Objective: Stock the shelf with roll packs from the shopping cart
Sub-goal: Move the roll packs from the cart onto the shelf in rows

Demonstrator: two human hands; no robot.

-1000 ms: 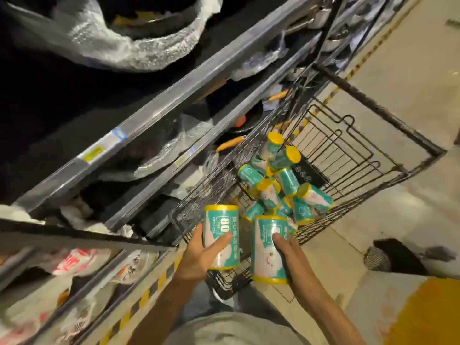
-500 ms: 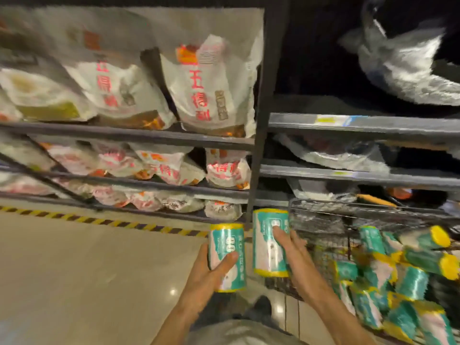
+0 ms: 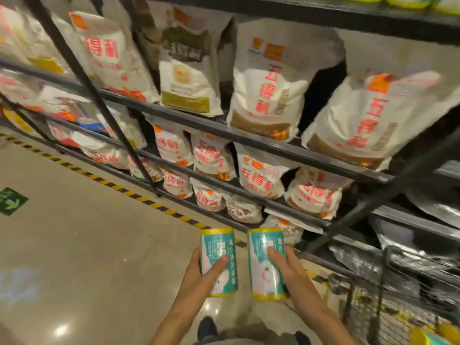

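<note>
My left hand (image 3: 202, 276) grips a teal roll pack (image 3: 219, 260) with yellow ends, held upright low in the middle of the view. Beside it, my right hand (image 3: 286, 266) grips a second teal roll pack (image 3: 265, 263), also upright. The two packs stand a small gap apart, in front of the lowest levels of the dark metal shelf (image 3: 249, 139). The wire shopping cart (image 3: 388, 290) is at the lower right, with the yellow and teal ends of more roll packs (image 3: 434, 333) at the corner. More teal and yellow packs (image 3: 398, 0) show on the top shelf at the upper right.
White flour bags (image 3: 268, 90) with red lettering fill several shelf levels ahead. Silvery wrapped goods (image 3: 435, 210) lie on the shelves to the right. A black and yellow hazard stripe (image 3: 104, 181) runs along the shelf base, and the polished floor (image 3: 87, 245) lies to the left.
The view has swung left and up from the cart to the shelf of flour bags. Both hands still hold their roll packs, now away from the cart.
</note>
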